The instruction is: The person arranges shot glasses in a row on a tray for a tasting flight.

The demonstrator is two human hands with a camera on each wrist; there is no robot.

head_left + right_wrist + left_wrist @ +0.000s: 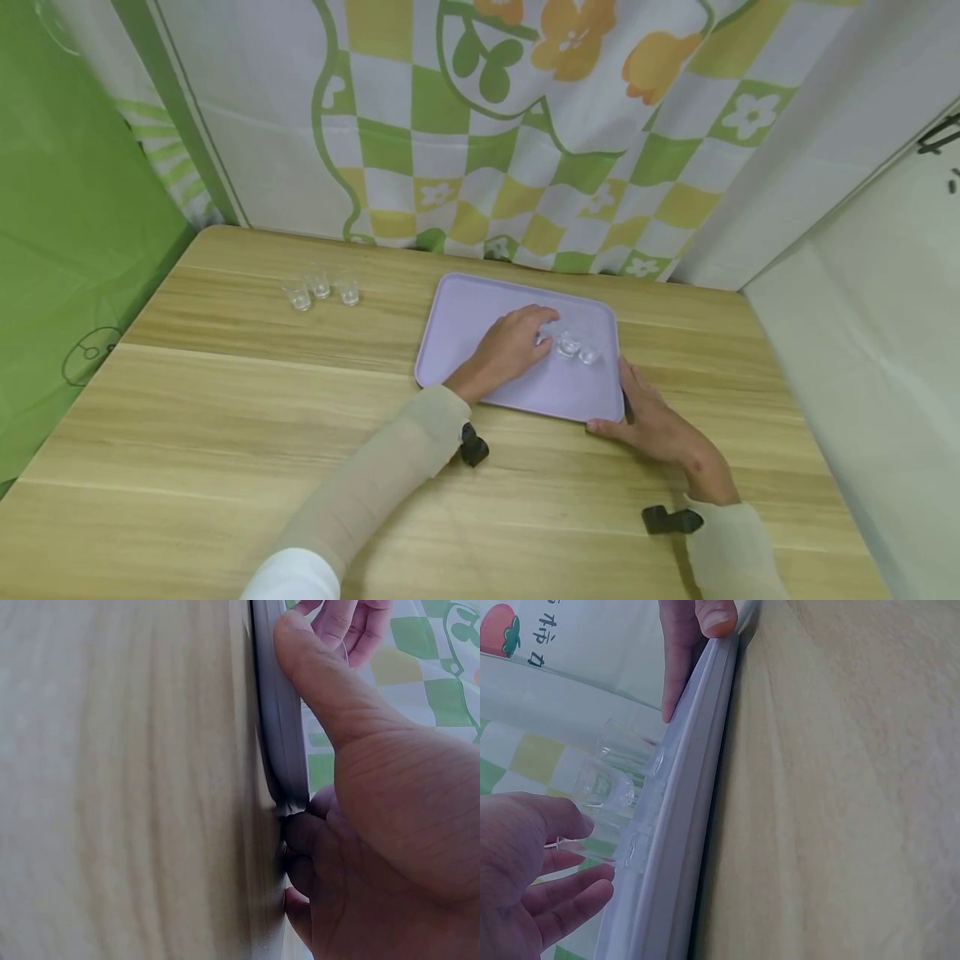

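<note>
A lilac tray (517,394) lies on the table. Over its middle is my left hand (510,343), whose thumb and index finger are around a small clear shot glass (604,844) standing on the tray. Two more clear shot glasses (567,343) stand just right of that hand, close together near the tray's right side. My right hand (652,421) grips the tray's near right corner, with its thumb (300,645) along the front rim and its fingers by the right side. In the left wrist view, the right hand's fingertips show at the tray's far end.
Three more clear shot glasses (320,287) stand grouped at the back left of the wooden table (225,433). A checked, flowered curtain (510,158) hangs behind the table's back edge. Green cloth (75,208) is at the left and a pale wall (870,333) at the right.
</note>
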